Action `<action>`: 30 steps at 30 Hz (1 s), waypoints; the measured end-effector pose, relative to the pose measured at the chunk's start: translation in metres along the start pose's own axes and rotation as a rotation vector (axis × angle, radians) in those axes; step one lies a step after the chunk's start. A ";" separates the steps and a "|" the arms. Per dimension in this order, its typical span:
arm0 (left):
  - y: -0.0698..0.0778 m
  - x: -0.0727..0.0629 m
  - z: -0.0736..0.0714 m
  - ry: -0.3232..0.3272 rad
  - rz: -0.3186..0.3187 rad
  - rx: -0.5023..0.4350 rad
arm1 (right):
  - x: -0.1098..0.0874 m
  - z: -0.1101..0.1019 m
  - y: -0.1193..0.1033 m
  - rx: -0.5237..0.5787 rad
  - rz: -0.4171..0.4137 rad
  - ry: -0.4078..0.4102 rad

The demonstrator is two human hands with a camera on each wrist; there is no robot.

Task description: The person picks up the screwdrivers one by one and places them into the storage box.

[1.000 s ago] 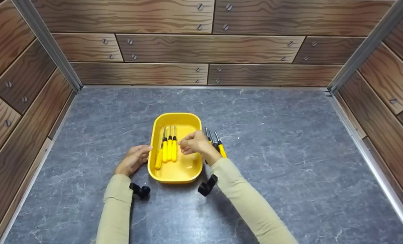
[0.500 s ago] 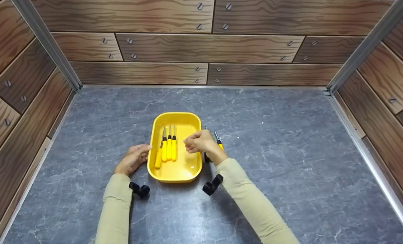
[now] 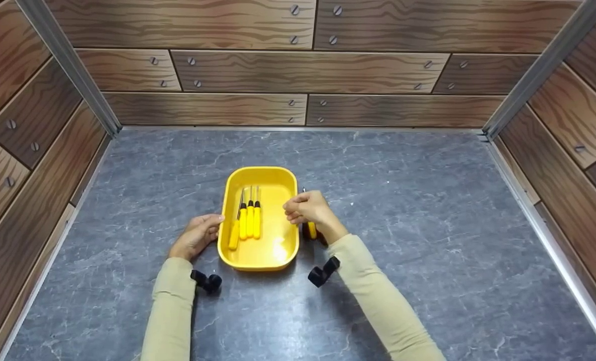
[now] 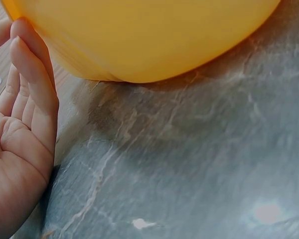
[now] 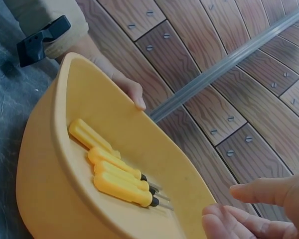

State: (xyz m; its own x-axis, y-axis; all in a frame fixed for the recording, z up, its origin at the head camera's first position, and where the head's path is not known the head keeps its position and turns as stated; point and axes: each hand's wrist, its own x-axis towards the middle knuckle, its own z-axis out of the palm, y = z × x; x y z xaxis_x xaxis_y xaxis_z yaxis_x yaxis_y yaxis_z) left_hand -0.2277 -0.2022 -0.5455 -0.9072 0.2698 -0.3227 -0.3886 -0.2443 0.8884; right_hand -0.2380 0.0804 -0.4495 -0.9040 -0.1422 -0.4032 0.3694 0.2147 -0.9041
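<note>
A yellow tray (image 3: 259,260) holds several screwdrivers (image 3: 250,220) with yellow handles, lying side by side in its left half with shafts pointing away from me. My left hand (image 3: 197,234) is at the tray's left side, fingertips at the rim; in the left wrist view the fingers (image 4: 35,74) lie fairly straight against the outer wall. Over the right rim is my right hand (image 3: 312,208), fingers loosely bent and holding nothing. The right wrist view has its thumb (image 5: 261,190) apart from the fingers. Beneath this hand, more yellow-and-black screwdrivers (image 3: 310,230) lie beside the tray, mostly hidden.
The tray stands on a dark grey marbled table (image 3: 418,225). Wood-patterned panels (image 3: 308,72) enclose the back and both sides, joined by metal corner posts (image 3: 74,65). A black camera mount is worn on each wrist.
My right hand has drawn rightward from above the tray's middle to its right rim, and now covers most of the screwdrivers outside. The left hand and the tray's screwdrivers stay put.
</note>
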 end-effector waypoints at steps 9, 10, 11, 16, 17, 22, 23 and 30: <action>0.000 0.000 0.000 0.009 -0.001 -0.001 | 0.001 -0.012 0.005 0.055 0.004 0.009; 0.000 0.000 0.000 0.011 -0.002 0.002 | 0.001 -0.014 0.006 0.059 0.005 0.012; 0.000 0.000 0.000 0.015 -0.004 0.003 | 0.001 -0.015 0.007 0.065 0.008 0.014; -0.001 0.000 0.000 0.021 -0.008 0.004 | 0.003 -0.021 0.010 0.070 0.023 0.026; -0.001 0.000 0.000 0.020 -0.007 0.003 | 0.003 -0.022 0.011 0.072 0.026 0.027; -0.001 0.000 -0.001 0.013 -0.003 0.001 | 0.004 -0.028 0.015 0.093 0.027 0.027; -0.001 0.000 -0.001 0.012 -0.002 0.002 | 0.004 -0.030 0.015 0.096 0.028 0.029; -0.001 0.001 0.000 0.012 0.001 -0.004 | 0.004 -0.040 0.020 0.100 0.032 0.047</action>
State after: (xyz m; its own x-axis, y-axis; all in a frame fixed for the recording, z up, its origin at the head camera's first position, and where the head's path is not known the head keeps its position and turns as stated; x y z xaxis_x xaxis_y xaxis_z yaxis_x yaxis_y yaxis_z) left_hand -0.2279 -0.2015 -0.5465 -0.9095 0.2581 -0.3260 -0.3886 -0.2485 0.8873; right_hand -0.2431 0.1231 -0.4640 -0.8995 -0.0907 -0.4275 0.4161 0.1209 -0.9012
